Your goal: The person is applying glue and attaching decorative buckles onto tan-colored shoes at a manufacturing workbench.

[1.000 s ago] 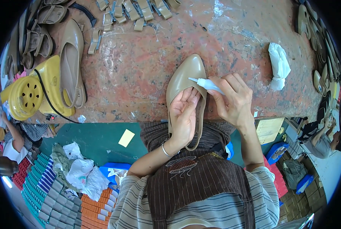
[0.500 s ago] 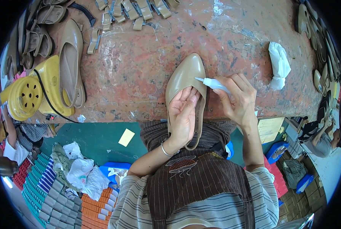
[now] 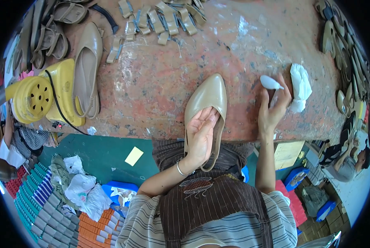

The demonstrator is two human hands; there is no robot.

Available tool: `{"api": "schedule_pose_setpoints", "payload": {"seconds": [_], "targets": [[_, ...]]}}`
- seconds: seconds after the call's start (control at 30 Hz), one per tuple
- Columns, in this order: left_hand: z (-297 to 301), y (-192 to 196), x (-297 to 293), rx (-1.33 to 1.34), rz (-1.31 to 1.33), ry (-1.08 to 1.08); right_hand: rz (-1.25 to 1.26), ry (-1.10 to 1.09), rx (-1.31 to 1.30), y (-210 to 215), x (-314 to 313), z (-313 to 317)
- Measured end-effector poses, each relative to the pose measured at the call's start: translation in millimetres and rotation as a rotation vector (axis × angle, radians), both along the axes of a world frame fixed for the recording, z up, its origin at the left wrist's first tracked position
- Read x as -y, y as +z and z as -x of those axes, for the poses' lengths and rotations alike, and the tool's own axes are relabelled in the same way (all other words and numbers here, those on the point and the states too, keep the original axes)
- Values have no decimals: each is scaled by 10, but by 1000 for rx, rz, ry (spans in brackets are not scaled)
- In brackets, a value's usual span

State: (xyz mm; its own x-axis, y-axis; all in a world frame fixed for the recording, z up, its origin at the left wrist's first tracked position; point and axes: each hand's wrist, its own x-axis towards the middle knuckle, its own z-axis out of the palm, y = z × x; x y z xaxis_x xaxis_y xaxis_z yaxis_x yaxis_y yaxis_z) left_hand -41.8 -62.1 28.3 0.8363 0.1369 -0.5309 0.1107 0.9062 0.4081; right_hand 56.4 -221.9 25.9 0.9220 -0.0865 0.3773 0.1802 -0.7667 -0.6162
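Observation:
A beige pointed-toe slingback shoe is held toe away from me over the table's front edge. My left hand has its fingers inside the shoe's opening, gripping it from within; the fingertips are hidden under the upper. To the right, my right hand is over the table with thumb and fingers spread. A small white squeeze bottle lies at its fingertips, nozzle pointing right toward a finger. Just right of that hand is a crumpled white bundle.
The stained red-brown worktable bears a yellow heater-like device with a black cord, and another beige shoe beside it. Beige strap pieces are strewn at the back. More shoes line the right side. A person sits at far right.
My right hand has taken the bottle away from the shoe's upper to the right, and its fingers have spread from it. My left hand stays in the shoe. The view has shifted slightly.

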Motion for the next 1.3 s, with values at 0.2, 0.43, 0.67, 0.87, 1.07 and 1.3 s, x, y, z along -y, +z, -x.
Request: {"api": "schedule_pose_setpoints", "payload": {"seconds": [0.2,0.43,0.67,0.87,1.07,1.3], "targets": [[9,26,25,-33,-19,-3,-76,178,242,482,-454,0],[-29,34,29,-8,-17,-20,290,424,-76,199,-1405,-1074],[-17,-26,22,36,42,5,-60,386,-156,206,-1041,-1028],[-78,62,-26,1,37,-4,-802,349,-753,511,-530,-153],[-98,70,-6,10,9,-9,-783,382,-840,360,-529,-21],[-87,41,6,-10,6,-6,-698,396,-863,314,-521,-18]]}}
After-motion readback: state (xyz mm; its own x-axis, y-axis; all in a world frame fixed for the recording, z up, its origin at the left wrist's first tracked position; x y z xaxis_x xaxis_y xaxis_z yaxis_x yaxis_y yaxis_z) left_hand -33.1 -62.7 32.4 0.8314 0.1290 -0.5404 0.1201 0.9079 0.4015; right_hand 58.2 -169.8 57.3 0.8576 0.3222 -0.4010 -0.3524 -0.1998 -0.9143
